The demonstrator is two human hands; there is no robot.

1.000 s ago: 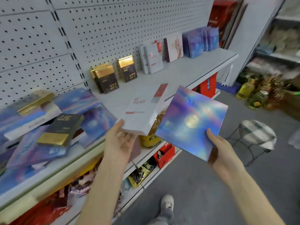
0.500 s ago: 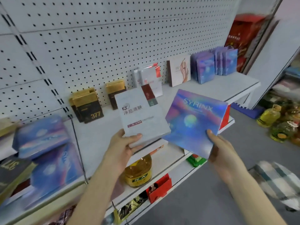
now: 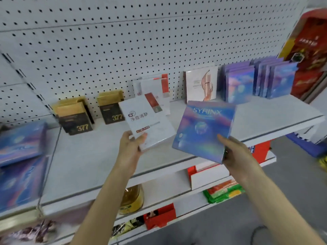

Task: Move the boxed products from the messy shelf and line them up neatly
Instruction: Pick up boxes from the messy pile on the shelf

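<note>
You're maybe halfway, I'd guess. The shelf [image 3: 88,156] already has upright lines along the back: 377 boxes [image 3: 76,117] at 10 o'clock, a white row [image 3: 154,89] at 12, a purple row [image 3: 238,82] at 2. But the messy pile [image 3: 19,147] at 9 o'clock is waiting. Your left hand [image 3: 131,147] pinches a white box [image 3: 148,124] by its bottom corner and your right hand [image 3: 235,152] grips a SYRINX box [image 3: 203,131] by its lower edge, both above the shelf front, neither set down yet.
</note>
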